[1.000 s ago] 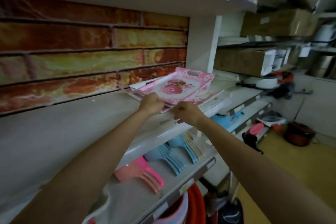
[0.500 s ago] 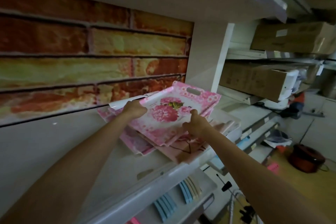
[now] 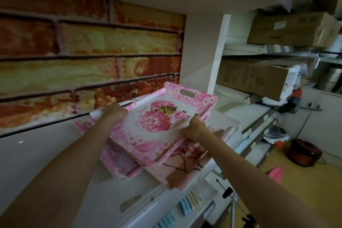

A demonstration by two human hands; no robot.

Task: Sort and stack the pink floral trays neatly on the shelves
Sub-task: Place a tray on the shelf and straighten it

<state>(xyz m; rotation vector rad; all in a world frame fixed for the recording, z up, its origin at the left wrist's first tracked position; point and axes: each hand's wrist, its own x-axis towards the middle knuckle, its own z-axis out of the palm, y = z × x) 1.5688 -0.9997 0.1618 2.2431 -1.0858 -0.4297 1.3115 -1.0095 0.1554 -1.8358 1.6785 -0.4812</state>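
Observation:
A pink floral tray (image 3: 159,124) with big pink blooms and a handle slot at its far end lies on top of a loose stack of pink trays (image 3: 118,161) on the white shelf (image 3: 46,153). My left hand (image 3: 113,112) grips the tray's left rim. Its right rim is gripped by my right hand (image 3: 194,126). Under the stack, a paler tray with a branch print (image 3: 187,164) sticks out over the shelf's front edge.
A brick-pattern back wall (image 3: 88,52) runs behind the shelf, with another shelf board overhead. Cardboard boxes (image 3: 255,77) fill the shelves to the right. Blue and cream plastic items (image 3: 187,203) hang on the lower shelf. A dark red pot (image 3: 303,152) sits on the floor.
The view has come closer to the shelf. Both hands moved from the tray's near end to its side rims, and the top tray now lies a little nearer on the stack.

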